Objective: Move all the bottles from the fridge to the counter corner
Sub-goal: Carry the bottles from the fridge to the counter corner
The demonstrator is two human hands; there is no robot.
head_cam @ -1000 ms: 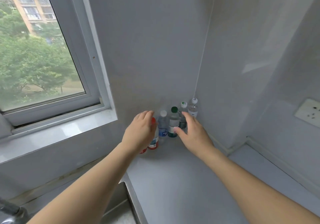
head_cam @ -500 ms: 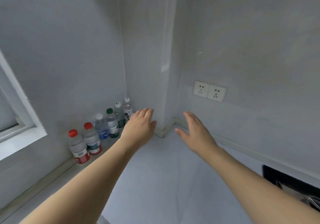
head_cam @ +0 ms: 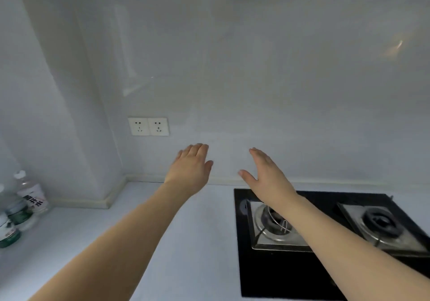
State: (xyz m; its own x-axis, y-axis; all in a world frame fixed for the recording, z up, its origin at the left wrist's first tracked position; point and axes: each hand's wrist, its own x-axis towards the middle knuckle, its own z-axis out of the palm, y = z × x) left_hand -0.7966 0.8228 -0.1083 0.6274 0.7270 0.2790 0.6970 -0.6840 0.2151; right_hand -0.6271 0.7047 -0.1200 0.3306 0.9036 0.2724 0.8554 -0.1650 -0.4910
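looks like a few clear plastic water bottles (head_cam: 30,193) already sit in the tabletop's (head_cam: 190,242) far-left corner, both grips wide and empty, left hand (head_cam: 189,169) and right hand (head_cam: 267,177), fridge not visible so can't tell what's left

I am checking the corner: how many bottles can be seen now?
3, all at the far left on the counter: white-label bottle nearest the wall, green-label bottle beside it, another cut by the edge. More may be hidden.

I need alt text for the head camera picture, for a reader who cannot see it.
Two bare forearms reach forward over a pale counter, the left hand and right hand both open and holding nothing. Water bottles stand at the far left edge; a black gas hob lies under the right arm, and a double wall socket sits above.
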